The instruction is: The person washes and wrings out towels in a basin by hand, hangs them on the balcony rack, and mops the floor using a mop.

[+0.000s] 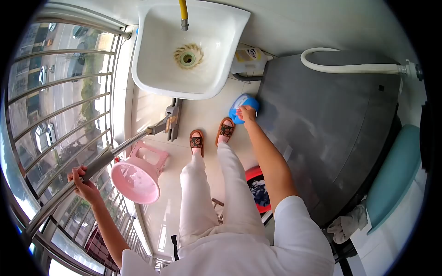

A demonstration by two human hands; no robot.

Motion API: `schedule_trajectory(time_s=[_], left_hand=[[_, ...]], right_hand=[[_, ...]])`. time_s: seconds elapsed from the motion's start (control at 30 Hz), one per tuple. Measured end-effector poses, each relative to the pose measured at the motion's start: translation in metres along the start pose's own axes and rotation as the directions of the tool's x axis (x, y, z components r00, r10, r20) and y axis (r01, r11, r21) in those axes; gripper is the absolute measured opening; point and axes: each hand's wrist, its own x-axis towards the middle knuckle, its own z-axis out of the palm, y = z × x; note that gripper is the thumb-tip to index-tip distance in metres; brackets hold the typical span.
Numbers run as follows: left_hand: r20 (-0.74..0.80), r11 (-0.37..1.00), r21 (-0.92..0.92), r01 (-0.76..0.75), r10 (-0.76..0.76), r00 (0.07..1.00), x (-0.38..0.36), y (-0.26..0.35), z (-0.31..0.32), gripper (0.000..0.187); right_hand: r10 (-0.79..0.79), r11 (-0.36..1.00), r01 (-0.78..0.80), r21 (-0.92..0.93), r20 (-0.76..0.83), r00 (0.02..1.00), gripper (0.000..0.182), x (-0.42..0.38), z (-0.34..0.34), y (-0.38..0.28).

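Note:
My left hand (84,185) is closed around the long metal pole of a mop (129,141), near its dark grey grip. The mop slants away from me, and its grey and beige head (173,120) rests on the floor beneath the sink. My right hand (247,113) reaches down beside my foot, fingers curled at the top of a blue jug (243,100) with a pale label. Something pink shows at the fingertips. The hand covers part of the jug, which stands against the side of a dark grey panel.
Ahead is a white sink (152,69) with a yellow hose (183,11). A pink basin-like piece (134,181) stands by the railing (60,53). On the right are a grey surface (322,124), a white hose (354,68) and a red bucket (252,174) holding dark cloth.

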Motion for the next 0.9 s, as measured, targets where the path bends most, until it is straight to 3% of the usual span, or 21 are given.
schedule_trajectory(time_s=[0.17, 0.37, 0.43, 0.6, 0.63, 0.7, 0.73, 0.9], left_hand=[[-0.006, 0.999, -0.036, -0.016, 0.016, 1.000, 0.019, -0.020, -0.025, 0.018], [0.026, 0.998, -0.051, 0.022, -0.021, 0.999, 0.063, -0.038, -0.072, 0.027], [-0.010, 0.999, 0.050, -0.016, 0.016, 1.000, 0.068, -0.040, -0.069, 0.029], [-0.147, 0.991, 0.126, -0.039, 0.057, 0.987, 0.087, -0.051, -0.085, 0.031], [-0.052, 0.995, 0.095, -0.015, 0.020, 0.998, 0.093, -0.049, -0.096, 0.031], [-0.128, 0.997, 0.072, 0.009, 0.001, 0.992, 0.098, -0.048, -0.110, 0.033], [-0.001, 0.998, 0.041, 0.045, -0.045, 0.999, 0.101, -0.044, -0.128, 0.034], [-0.200, 0.995, 0.093, -0.043, 0.061, 0.978, 0.106, -0.055, -0.120, 0.032]], right_hand=[[-0.047, 0.985, 0.043, 0.166, 0.022, 0.999, 0.013, 0.098, 0.010, -0.022], [-0.010, 0.955, 0.076, 0.286, -0.227, 0.974, 0.016, 0.237, 0.014, -0.016], [0.022, 0.952, 0.084, 0.294, -0.339, 0.941, 0.018, 0.283, 0.015, -0.010], [0.206, 0.836, -0.021, 0.548, -0.280, 0.938, 0.028, 0.358, 0.015, -0.013], [0.220, 0.812, -0.033, 0.583, -0.253, 0.942, 0.029, 0.380, 0.014, -0.009], [0.247, 0.759, -0.061, 0.648, -0.200, 0.948, 0.030, 0.417, 0.014, 0.000], [0.245, 0.745, -0.087, 0.661, -0.149, 0.958, 0.029, 0.415, 0.013, -0.005], [0.113, 0.730, -0.143, 0.668, 0.089, 0.990, 0.023, 0.427, 0.005, -0.006]])
